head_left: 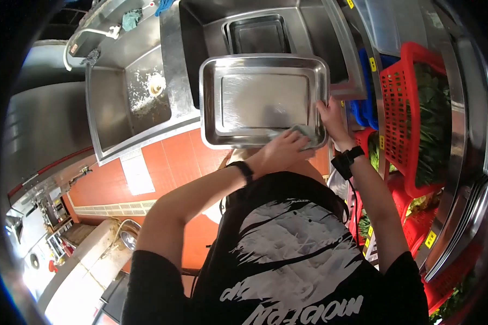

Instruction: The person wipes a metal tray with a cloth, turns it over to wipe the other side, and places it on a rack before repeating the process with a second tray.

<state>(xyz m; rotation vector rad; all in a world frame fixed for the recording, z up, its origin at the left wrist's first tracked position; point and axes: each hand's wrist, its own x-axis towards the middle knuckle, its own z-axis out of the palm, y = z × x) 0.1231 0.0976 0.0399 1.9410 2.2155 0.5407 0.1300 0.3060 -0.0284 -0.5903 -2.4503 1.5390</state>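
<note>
A rectangular stainless-steel tray [265, 101] is lying across the near side of the sink basin [209, 32], its inside facing up. The right hand [336, 122] is gripping the tray's right wall, the thumb showing inside the rim and the other fingers mostly hidden outside. The left hand [279, 153] is reaching over the tray's near edge, its fingers bent over a grey-green cloth [309, 131] and pressing it into the near right corner.

Beyond the tray, a smaller dark tray [257, 35] is sitting in the same basin. To the tray's left, a second basin [114, 100] is showing pale residue around its drain, with a white faucet [81, 31] above it. To the tray's right, a red plastic basket [398, 116] is holding leafy greens [434, 119].

The tray is probably stiff and moderately light, its thin metal more likely to dent or ring than break. The streaky shine is suggesting a wet, slippery surface, so the rolled rim is offering the surest hold: one hand midway along each short side for carrying, or one clamping a short side while the other is wiping. The cloth is looking soft and limp, gathering easily under the fingertips.
</note>
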